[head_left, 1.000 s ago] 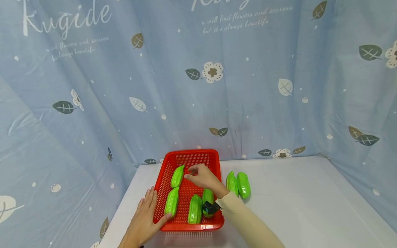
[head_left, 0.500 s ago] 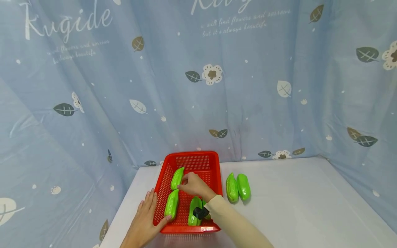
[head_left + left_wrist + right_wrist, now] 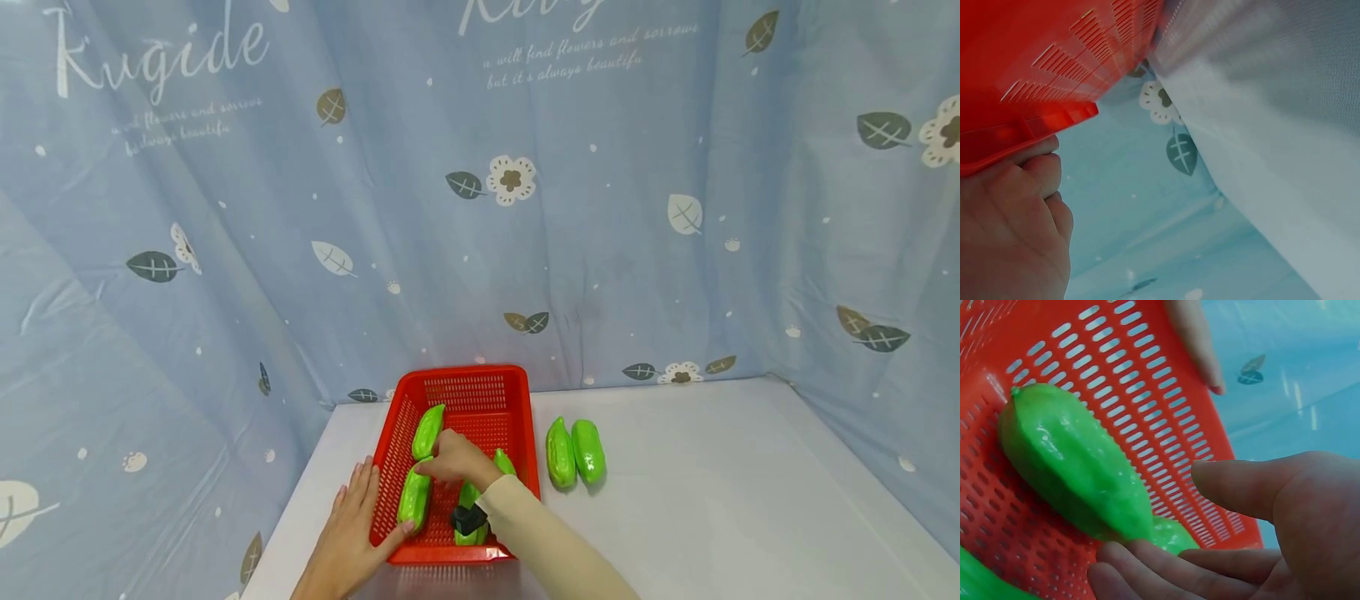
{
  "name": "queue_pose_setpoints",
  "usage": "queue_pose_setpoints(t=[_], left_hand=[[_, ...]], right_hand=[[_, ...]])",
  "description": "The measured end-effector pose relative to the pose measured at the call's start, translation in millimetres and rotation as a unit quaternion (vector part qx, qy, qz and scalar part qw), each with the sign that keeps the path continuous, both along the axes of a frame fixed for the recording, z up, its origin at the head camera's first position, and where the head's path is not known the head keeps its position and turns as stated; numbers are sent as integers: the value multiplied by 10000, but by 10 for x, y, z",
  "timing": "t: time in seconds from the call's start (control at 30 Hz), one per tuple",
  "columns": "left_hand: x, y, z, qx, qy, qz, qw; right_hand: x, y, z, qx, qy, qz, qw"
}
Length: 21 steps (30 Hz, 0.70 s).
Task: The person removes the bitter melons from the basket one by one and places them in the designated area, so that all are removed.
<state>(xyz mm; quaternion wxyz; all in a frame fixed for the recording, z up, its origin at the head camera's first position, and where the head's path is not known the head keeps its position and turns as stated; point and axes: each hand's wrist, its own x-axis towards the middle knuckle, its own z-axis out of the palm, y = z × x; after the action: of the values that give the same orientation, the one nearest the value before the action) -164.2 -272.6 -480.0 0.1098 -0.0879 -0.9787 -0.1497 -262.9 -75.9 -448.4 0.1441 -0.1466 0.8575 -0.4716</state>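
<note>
A red plastic basket (image 3: 461, 555) holds several shiny green, ridged, gourd-like vegetables. My left hand (image 3: 348, 521) rests along its left rim, fingers straight and thumb over the front corner; the left wrist view shows this hand (image 3: 1016, 231) against the rim from below. Above the front-left gourd (image 3: 414, 504) hovers my right hand (image 3: 459, 460). In the right wrist view its thumb and fingers stand apart close to a gourd's end (image 3: 1079, 462), gripping nothing. The back-left gourd (image 3: 428, 432) lies just beyond. My right forearm partly hides two gourds at the basket's right side.
Two more green gourds, one with a pointed tip (image 3: 560, 454) and one blunter (image 3: 588, 452), lie side by side on the white table (image 3: 697, 492), right of the basket. A blue patterned curtain (image 3: 600, 250) hangs behind and at the sides.
My right hand has moved left and towards me, from the basket's back middle to above the front-left gourd. The left hand has stayed on the rim.
</note>
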Motion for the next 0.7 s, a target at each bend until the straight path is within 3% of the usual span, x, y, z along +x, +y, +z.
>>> queue_pose_setpoints(t=[0.47,0.7], left_hand=[[-34,-12,-28,-48,19,-42,10000],[-30,-5,-9,-42,16,-61,10000]], right_hand=[[4,-39,-107,-353,-327,-114,9988],[-6,-79,-151,-245,-386,-231,9987]])
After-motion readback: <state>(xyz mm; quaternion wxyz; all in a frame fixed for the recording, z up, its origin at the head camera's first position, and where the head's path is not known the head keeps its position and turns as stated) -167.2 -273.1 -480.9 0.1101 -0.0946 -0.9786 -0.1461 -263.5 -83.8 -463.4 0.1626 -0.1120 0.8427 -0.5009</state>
